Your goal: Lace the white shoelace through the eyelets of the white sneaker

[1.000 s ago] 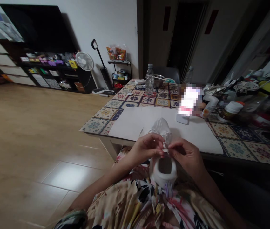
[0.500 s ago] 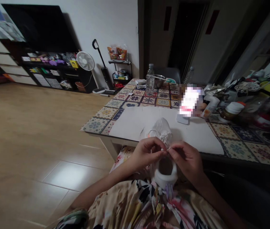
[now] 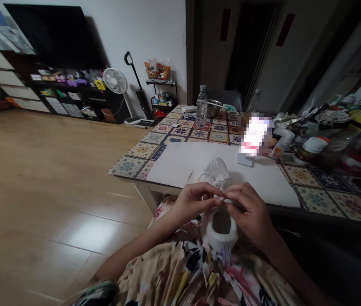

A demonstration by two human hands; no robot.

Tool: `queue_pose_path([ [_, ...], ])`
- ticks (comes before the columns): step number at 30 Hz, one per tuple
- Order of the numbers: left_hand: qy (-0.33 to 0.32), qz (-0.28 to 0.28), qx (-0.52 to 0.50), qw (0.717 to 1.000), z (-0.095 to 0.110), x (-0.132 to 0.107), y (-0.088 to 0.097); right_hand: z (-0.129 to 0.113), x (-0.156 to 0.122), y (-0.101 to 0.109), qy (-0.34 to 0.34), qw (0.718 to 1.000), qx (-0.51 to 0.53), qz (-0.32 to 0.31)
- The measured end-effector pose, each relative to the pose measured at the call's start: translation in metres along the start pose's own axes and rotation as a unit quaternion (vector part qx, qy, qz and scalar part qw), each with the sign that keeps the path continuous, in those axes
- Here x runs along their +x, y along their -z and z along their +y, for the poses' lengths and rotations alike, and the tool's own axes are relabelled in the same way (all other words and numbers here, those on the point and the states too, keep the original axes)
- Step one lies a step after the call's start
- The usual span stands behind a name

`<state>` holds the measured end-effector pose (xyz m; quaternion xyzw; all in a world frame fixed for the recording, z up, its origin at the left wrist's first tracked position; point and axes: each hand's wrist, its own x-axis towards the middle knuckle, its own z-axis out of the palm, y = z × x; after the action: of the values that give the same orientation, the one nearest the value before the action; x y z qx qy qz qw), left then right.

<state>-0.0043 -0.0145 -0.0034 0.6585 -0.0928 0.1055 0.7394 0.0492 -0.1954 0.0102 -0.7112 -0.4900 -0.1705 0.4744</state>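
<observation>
A white shoe [image 3: 221,238] rests between my lap and the table edge, its toe pointing away over the table and its opening towards me. Above the opening, my left hand [image 3: 199,199] pinches a white shoelace [image 3: 231,201] between thumb and fingers. From the other side my right hand [image 3: 247,208] also has its fingers closed on the lace, close to the left fingertips. A loop of lace [image 3: 206,176] curves over the shoe's left side. The exact crossing of the lace is partly hidden by the fingers.
Beneath the toe lies a white sheet [image 3: 174,163] on the patterned table. A blurred-out lit phone [image 3: 254,136] stands on it. Further back are a plastic bottle [image 3: 201,106] and a metal bowl [image 3: 212,109]. Jars and clutter [image 3: 312,148] crowd the right side.
My right hand's fingers have shifted over the lace, and a short stretch of it now shows between them. My left hand and the shoe have hardly moved.
</observation>
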Motion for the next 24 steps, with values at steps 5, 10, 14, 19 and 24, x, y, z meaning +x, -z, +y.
queue_pose_path([
  [5,-0.02,-0.001,0.033,0.999,0.004,0.001,0.001,0.004,-0.002,0.0,-0.042,0.995,0.068,-0.061],
  [10,0.024,0.003,0.023,0.999,0.0,0.001,0.0,0.004,-0.001,-0.004,-0.002,1.0,0.002,-0.026],
  [14,0.027,-0.005,0.014,1.0,0.001,0.003,0.001,0.001,-0.001,-0.006,0.089,0.993,-0.076,0.011],
  [19,0.021,-0.017,0.013,1.0,0.0,0.007,0.005,0.0,0.0,-0.002,0.12,0.992,-0.039,0.027],
  [24,0.034,0.022,0.013,0.999,-0.011,0.014,0.013,-0.001,0.003,0.006,0.133,0.989,0.06,-0.037],
])
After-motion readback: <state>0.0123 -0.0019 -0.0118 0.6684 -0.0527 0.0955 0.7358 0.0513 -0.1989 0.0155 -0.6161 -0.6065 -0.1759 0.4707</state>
